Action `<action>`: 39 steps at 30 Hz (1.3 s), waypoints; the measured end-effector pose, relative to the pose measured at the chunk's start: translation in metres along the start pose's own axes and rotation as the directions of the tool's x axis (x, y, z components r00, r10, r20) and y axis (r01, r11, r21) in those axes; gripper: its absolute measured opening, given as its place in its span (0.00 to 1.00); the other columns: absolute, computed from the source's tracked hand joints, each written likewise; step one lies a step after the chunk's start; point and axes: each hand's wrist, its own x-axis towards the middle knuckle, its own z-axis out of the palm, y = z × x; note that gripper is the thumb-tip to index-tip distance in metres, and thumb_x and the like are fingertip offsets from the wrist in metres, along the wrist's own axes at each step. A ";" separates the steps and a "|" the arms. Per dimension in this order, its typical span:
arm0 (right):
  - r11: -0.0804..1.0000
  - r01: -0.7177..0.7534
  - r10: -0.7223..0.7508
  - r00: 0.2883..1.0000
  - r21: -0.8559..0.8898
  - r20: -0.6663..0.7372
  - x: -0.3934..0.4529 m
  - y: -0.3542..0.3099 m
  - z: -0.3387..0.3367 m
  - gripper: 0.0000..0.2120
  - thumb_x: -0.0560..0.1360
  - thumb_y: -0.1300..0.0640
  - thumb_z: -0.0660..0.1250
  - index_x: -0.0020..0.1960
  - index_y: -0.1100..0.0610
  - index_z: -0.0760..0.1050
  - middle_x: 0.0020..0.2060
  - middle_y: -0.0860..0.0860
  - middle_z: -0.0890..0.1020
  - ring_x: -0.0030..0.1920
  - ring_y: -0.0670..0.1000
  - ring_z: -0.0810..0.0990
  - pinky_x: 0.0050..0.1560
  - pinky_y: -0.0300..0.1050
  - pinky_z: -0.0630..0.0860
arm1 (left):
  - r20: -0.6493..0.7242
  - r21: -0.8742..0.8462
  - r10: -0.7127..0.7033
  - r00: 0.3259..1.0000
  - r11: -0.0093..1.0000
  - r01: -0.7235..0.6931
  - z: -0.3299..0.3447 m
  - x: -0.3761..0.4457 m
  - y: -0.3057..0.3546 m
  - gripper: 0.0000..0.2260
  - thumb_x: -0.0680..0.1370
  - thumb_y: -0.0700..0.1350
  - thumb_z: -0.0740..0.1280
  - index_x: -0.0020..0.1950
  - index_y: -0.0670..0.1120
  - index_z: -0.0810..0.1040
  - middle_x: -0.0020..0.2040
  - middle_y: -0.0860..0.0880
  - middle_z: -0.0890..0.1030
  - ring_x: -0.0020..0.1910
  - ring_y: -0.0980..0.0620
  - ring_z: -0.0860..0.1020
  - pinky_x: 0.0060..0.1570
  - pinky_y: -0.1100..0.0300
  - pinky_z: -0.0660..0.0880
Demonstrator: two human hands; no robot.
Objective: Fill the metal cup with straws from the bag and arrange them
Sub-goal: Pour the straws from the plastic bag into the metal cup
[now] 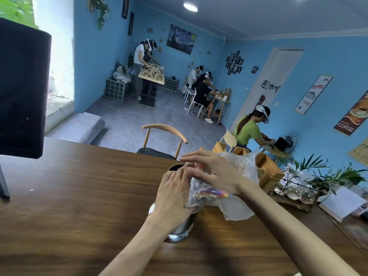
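Head view: we're mid-fill — left hand (172, 193) wraps the metal cup (180, 231) on the table (79, 196), gripping the bag (235, 208) edge at its rim; right hand (214, 170), fingers spread, presses the bag w/ straws (213, 193) over the cup. Next, probably: tip straws in.

Head cam, 1 view, wide-angle. Worn high, faces fwd and down over table (79, 196). Close to both hands at lower centre, arms entering from bottom edge. Upper frame reaches far across room to blue walls (95, 56). Horizon tilted.
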 end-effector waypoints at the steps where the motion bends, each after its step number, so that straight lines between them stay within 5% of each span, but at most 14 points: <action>1: 1.000 0.010 -0.009 1.000 0.023 -0.020 -0.001 0.000 0.004 0.23 0.81 0.35 0.57 0.71 0.40 0.74 0.69 0.37 0.75 0.69 0.39 0.71 0.70 0.50 0.70 | -0.005 -0.009 0.007 1.000 1.000 -0.007 0.000 -0.001 0.000 0.32 0.73 0.65 0.61 0.69 0.44 0.73 0.60 0.49 0.79 0.59 0.50 0.79 0.63 0.56 0.72; 7: 0.996 0.009 0.001 0.994 0.089 -0.106 -0.005 -0.006 0.010 0.24 0.81 0.34 0.56 0.71 0.43 0.75 0.70 0.38 0.74 0.72 0.41 0.69 0.73 0.58 0.65 | -0.005 -0.161 -0.037 0.999 0.986 0.036 -0.010 -0.001 0.001 0.32 0.72 0.66 0.66 0.68 0.46 0.72 0.61 0.51 0.77 0.61 0.51 0.77 0.64 0.55 0.72; 10: 0.984 -0.005 0.008 1.000 0.180 -0.018 -0.020 -0.008 0.000 0.29 0.76 0.32 0.61 0.74 0.40 0.70 0.74 0.35 0.69 0.74 0.39 0.66 0.74 0.52 0.63 | 0.021 -0.199 -0.084 0.996 0.976 0.086 -0.019 0.001 -0.001 0.33 0.70 0.66 0.69 0.67 0.47 0.72 0.60 0.52 0.77 0.59 0.53 0.76 0.63 0.56 0.71; 14: 0.992 -0.001 -0.006 0.999 0.126 0.048 -0.027 -0.006 -0.003 0.34 0.73 0.36 0.73 0.76 0.38 0.66 0.74 0.34 0.66 0.73 0.39 0.67 0.73 0.55 0.68 | 0.236 -0.234 -0.070 0.969 0.964 0.127 -0.033 0.003 -0.012 0.39 0.70 0.58 0.77 0.75 0.54 0.62 0.70 0.57 0.72 0.69 0.57 0.70 0.73 0.57 0.64; 19: 0.987 0.002 -0.006 1.000 0.162 0.021 -0.025 -0.005 -0.006 0.34 0.76 0.47 0.75 0.77 0.39 0.65 0.72 0.36 0.71 0.71 0.38 0.70 0.71 0.51 0.71 | 0.480 -0.509 0.035 0.876 0.825 0.245 -0.067 0.007 -0.022 0.52 0.69 0.56 0.78 0.83 0.58 0.47 0.80 0.63 0.57 0.77 0.62 0.59 0.78 0.53 0.61; 22: 0.988 -0.027 0.025 1.000 0.152 0.018 -0.024 -0.008 -0.003 0.38 0.76 0.44 0.73 0.80 0.38 0.57 0.75 0.38 0.68 0.74 0.37 0.66 0.75 0.50 0.67 | 0.519 -0.423 0.014 0.854 0.873 0.243 -0.065 0.005 -0.009 0.60 0.67 0.61 0.79 0.81 0.60 0.34 0.81 0.65 0.39 0.79 0.63 0.42 0.80 0.55 0.45; 24: 0.994 -0.044 0.043 0.999 0.099 0.010 -0.023 -0.008 0.002 0.38 0.78 0.42 0.71 0.81 0.39 0.54 0.75 0.39 0.68 0.72 0.35 0.66 0.76 0.52 0.65 | 0.444 -0.363 -0.035 0.895 0.906 0.216 -0.050 0.004 0.002 0.63 0.65 0.68 0.77 0.81 0.57 0.31 0.81 0.62 0.37 0.78 0.64 0.38 0.77 0.61 0.39; 26: 0.998 -0.066 0.066 0.998 0.016 0.011 -0.024 -0.007 0.006 0.36 0.79 0.41 0.66 0.81 0.40 0.52 0.74 0.40 0.70 0.68 0.33 0.67 0.75 0.55 0.61 | 0.338 -0.355 -0.058 0.939 0.916 0.184 -0.033 0.002 0.006 0.60 0.66 0.69 0.75 0.82 0.56 0.36 0.82 0.61 0.41 0.78 0.66 0.39 0.74 0.68 0.36; 28: 0.996 -0.080 0.081 0.997 -0.023 0.014 -0.027 -0.009 0.005 0.35 0.78 0.36 0.61 0.81 0.37 0.50 0.77 0.41 0.66 0.76 0.37 0.61 0.78 0.56 0.53 | 0.266 -0.339 -0.064 0.962 0.928 0.155 -0.024 0.002 0.004 0.51 0.69 0.65 0.74 0.80 0.60 0.43 0.81 0.60 0.49 0.78 0.68 0.44 0.70 0.75 0.37; 31: 0.992 -0.086 0.082 0.995 -0.096 -0.050 -0.036 -0.013 -0.004 0.37 0.74 0.27 0.54 0.80 0.32 0.48 0.80 0.39 0.58 0.81 0.42 0.42 0.79 0.55 0.35 | 0.211 -0.316 -0.079 0.974 0.938 0.144 -0.021 0.004 -0.001 0.45 0.70 0.64 0.70 0.81 0.60 0.48 0.77 0.62 0.62 0.76 0.66 0.57 0.70 0.75 0.44; 33: 0.989 -0.104 0.103 0.995 -0.101 -0.019 -0.038 -0.016 -0.005 0.41 0.70 0.21 0.54 0.79 0.29 0.46 0.81 0.39 0.52 0.81 0.45 0.38 0.78 0.57 0.32 | 0.204 -0.312 -0.083 0.975 0.939 0.145 -0.021 0.006 -0.004 0.44 0.69 0.67 0.68 0.80 0.58 0.54 0.73 0.63 0.66 0.73 0.65 0.62 0.69 0.72 0.50; 36: 0.990 -0.111 0.114 0.993 -0.082 0.028 -0.033 -0.012 0.008 0.41 0.70 0.20 0.54 0.79 0.30 0.49 0.81 0.38 0.53 0.82 0.45 0.48 0.81 0.58 0.48 | 0.204 -0.244 -0.093 0.974 0.959 0.143 -0.016 0.006 -0.006 0.40 0.69 0.67 0.67 0.77 0.54 0.62 0.69 0.58 0.72 0.69 0.57 0.69 0.69 0.64 0.58; 39: 0.992 -0.117 0.113 0.990 -0.040 -0.089 -0.028 -0.005 0.012 0.34 0.75 0.24 0.54 0.77 0.36 0.62 0.75 0.37 0.66 0.74 0.41 0.64 0.75 0.53 0.65 | 0.208 -0.240 -0.139 0.968 0.952 0.188 -0.010 0.005 -0.006 0.43 0.68 0.64 0.68 0.79 0.53 0.59 0.70 0.58 0.72 0.71 0.57 0.68 0.73 0.61 0.57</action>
